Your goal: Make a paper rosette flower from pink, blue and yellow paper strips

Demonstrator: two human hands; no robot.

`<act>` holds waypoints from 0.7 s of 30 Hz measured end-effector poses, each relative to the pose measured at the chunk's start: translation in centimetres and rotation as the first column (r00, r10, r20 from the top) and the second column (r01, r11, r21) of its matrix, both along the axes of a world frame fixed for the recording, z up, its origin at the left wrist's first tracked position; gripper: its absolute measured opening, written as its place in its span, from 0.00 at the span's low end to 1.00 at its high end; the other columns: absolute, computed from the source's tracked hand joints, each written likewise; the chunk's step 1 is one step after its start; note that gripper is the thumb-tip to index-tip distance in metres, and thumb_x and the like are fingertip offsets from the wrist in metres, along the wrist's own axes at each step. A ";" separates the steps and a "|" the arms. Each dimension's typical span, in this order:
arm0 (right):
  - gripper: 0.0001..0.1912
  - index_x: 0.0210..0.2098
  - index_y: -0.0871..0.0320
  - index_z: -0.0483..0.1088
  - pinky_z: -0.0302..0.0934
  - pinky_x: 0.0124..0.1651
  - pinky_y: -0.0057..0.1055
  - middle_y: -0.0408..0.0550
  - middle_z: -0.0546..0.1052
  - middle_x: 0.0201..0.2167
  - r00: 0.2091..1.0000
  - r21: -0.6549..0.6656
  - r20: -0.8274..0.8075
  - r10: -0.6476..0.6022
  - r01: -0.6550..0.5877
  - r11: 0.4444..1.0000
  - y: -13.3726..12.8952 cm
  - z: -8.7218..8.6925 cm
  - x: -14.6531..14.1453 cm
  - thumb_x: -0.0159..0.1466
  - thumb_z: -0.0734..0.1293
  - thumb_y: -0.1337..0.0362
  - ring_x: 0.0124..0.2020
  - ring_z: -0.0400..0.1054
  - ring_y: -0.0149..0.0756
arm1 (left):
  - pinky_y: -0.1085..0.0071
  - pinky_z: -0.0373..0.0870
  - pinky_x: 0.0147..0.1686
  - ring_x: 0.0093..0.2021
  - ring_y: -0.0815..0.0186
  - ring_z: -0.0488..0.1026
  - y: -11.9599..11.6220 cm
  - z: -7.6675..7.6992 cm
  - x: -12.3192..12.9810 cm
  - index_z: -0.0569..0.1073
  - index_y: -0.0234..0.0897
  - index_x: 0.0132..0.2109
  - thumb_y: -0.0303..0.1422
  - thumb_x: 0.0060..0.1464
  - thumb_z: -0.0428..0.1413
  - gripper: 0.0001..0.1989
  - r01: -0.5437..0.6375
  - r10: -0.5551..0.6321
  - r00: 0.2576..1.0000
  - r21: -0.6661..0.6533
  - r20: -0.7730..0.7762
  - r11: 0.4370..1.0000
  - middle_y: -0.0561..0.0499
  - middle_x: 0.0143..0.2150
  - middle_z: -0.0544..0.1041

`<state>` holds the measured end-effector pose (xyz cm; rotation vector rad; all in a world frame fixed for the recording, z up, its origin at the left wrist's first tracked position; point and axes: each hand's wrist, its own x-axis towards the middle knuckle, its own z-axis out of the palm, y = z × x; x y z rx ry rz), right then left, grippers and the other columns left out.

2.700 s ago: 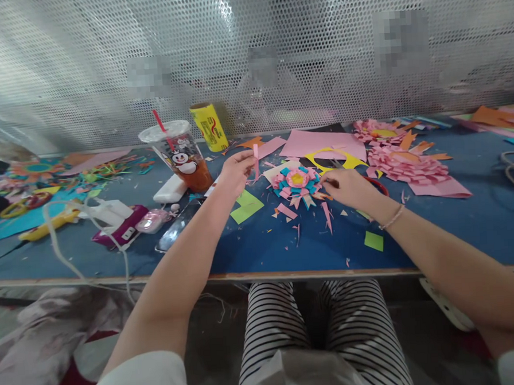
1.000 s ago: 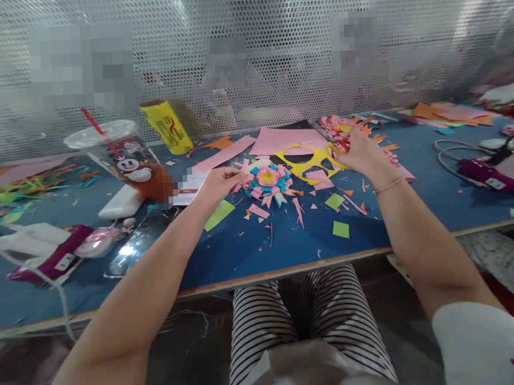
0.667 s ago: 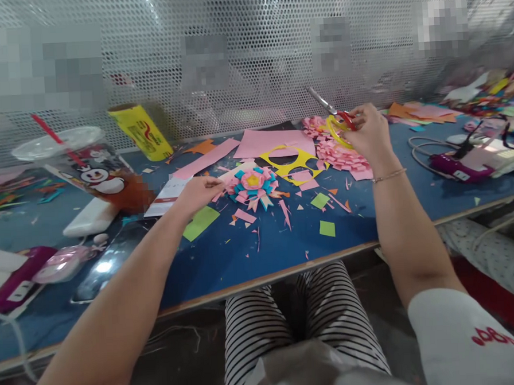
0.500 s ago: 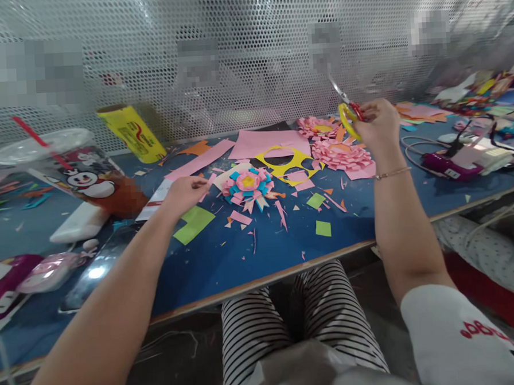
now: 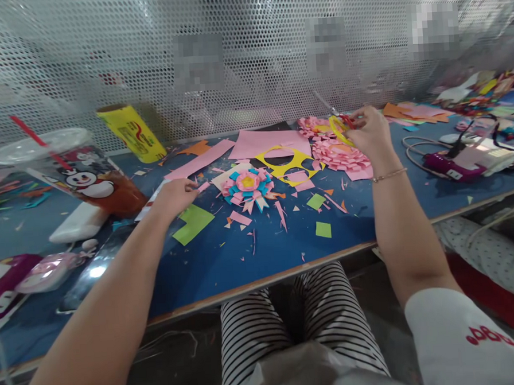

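My right hand [image 5: 371, 128] grips scissors [image 5: 341, 128] with yellow and red handles, raised over the right part of the table, blades pointing up and to the left. Beneath them lie pink fringed paper flowers [image 5: 339, 156]. At the left, my left hand [image 5: 175, 195] is closed, and a small pink paper strip [image 5: 203, 187] sticks out from its fingertips. Just right of it sits a pink and blue paper flower [image 5: 248, 184] with a yellow centre. Green paper [image 5: 194, 223] lies near my left hand, and a cut-out yellow sheet [image 5: 277, 167] lies behind the flower.
A drink cup [image 5: 87, 172] with a red straw leans at the left, near a yellow tube [image 5: 133, 133] and a phone [image 5: 95, 273]. A purple glue gun [image 5: 451, 165] with cables lies at the right. Perforated metal [image 5: 250, 60] rises behind the blue table [image 5: 243, 262].
My right hand has lowered slightly and moved left with the scissors, whose blades tilt further left. My left hand has drawn back a little to the left with the pink strip.
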<state>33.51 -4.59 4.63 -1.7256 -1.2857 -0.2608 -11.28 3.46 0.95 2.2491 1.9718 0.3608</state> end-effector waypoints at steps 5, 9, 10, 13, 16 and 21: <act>0.15 0.36 0.57 0.66 0.60 0.43 0.43 0.50 0.73 0.34 0.989 -0.146 0.137 0.055 -0.034 0.989 0.6 -1.5 -1.2 0.49 0.70 0.65 0.39 0.68 0.46 | 0.67 0.68 0.31 0.34 0.56 0.75 -0.2 0.0 -0.1 0.75 0.36 0.44 0.36 0.43 0.54 0.19 -0.035 0.036 0.999 -0.017 0.041 0.999 0.45 0.38 0.79; 0.13 0.37 0.57 0.66 0.60 0.44 0.44 0.51 0.73 0.36 0.989 -0.145 0.129 0.068 -0.049 0.988 1.3 -2.2 -1.5 0.52 0.68 0.63 0.41 0.67 0.46 | 0.65 0.69 0.41 0.39 0.56 0.75 0.3 -0.7 -0.4 0.76 0.38 0.40 0.36 0.44 0.53 0.15 0.040 -0.050 0.995 0.114 0.085 0.993 0.46 0.40 0.78; 0.12 0.36 0.57 0.66 0.60 0.44 0.42 0.50 0.73 0.36 0.993 -0.108 0.107 0.053 -0.041 0.993 1.4 -2.1 -1.3 0.52 0.68 0.63 0.41 0.67 0.44 | 0.64 0.69 0.42 0.41 0.55 0.74 0.4 -0.9 -0.3 0.76 0.39 0.39 0.38 0.45 0.54 0.14 0.066 -0.078 0.993 0.131 0.088 0.989 0.45 0.40 0.78; 0.09 0.35 0.56 0.66 0.60 0.42 0.38 0.46 0.72 0.34 1.000 0.061 0.028 -0.005 0.003 0.998 1.3 -1.3 -0.7 0.53 0.66 0.66 0.36 0.67 0.38 | 0.62 0.69 0.43 0.41 0.54 0.74 0.2 -1.1 0.3 0.76 0.39 0.40 0.42 0.46 0.54 0.16 0.141 -0.151 0.984 0.100 0.096 0.985 0.44 0.40 0.78; 0.09 0.35 0.58 0.65 0.59 0.39 0.33 0.46 0.71 0.32 0.996 0.219 -0.077 -0.035 0.051 0.974 1.0 -0.3 0.1 0.53 0.65 0.70 0.33 0.64 0.33 | 0.61 0.68 0.46 0.45 0.53 0.73 -0.7 -1.1 1.5 0.74 0.36 0.45 0.46 0.46 0.55 0.22 0.229 -0.237 0.967 0.084 0.096 0.970 0.42 0.44 0.76; 0.14 0.36 0.60 0.62 0.55 0.32 0.27 0.42 0.68 0.29 0.958 0.298 -0.284 -0.042 0.130 0.946 1.5 0.3 2.0 0.50 0.61 0.77 0.29 0.61 0.28 | 0.59 0.62 0.55 0.56 0.52 0.65 -2.4 -1.4 3.5 0.63 0.35 0.60 0.49 0.46 0.55 0.36 0.406 -0.418 0.897 0.103 0.148 0.908 0.40 0.58 0.67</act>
